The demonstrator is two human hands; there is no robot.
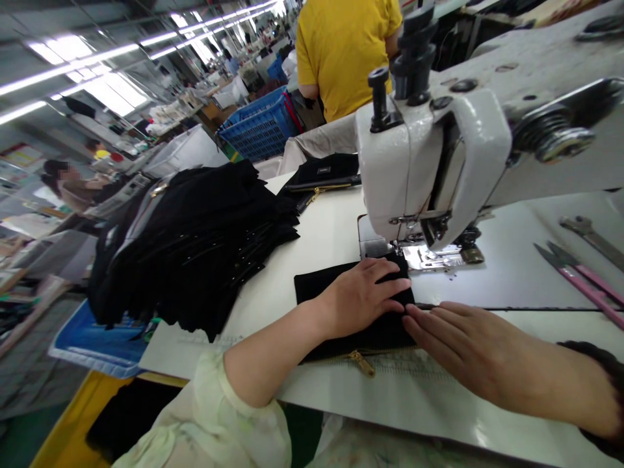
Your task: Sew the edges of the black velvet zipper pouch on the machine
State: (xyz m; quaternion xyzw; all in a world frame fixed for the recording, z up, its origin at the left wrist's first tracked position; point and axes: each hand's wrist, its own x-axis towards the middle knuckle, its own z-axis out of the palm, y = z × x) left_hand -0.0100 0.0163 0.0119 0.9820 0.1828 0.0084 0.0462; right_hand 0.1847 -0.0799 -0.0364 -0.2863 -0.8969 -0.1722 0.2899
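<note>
A black fabric zip pouch (316,281) lies flat on the sewing table, its gold zipper pull (362,364) hanging at the near edge. My left hand (358,296) rests palm down on the cloth, fingers spread, just in front of the presser foot (431,257). At the pouch's right edge, my right hand (468,348) has its fingers pressed together with the tips on the fabric; its thumb is mostly hidden. The white sewing machine (390,169) stands over the pouch's far right corner. The needle is not clearly visible.
A tall heap of black pieces (195,240) covers the table's left side. Another black zip piece (326,172) lies behind. Pink-handled scissors (580,276) and a wrench (592,237) sit at right. Beyond are a blue crate (263,123) and a person in yellow (346,58).
</note>
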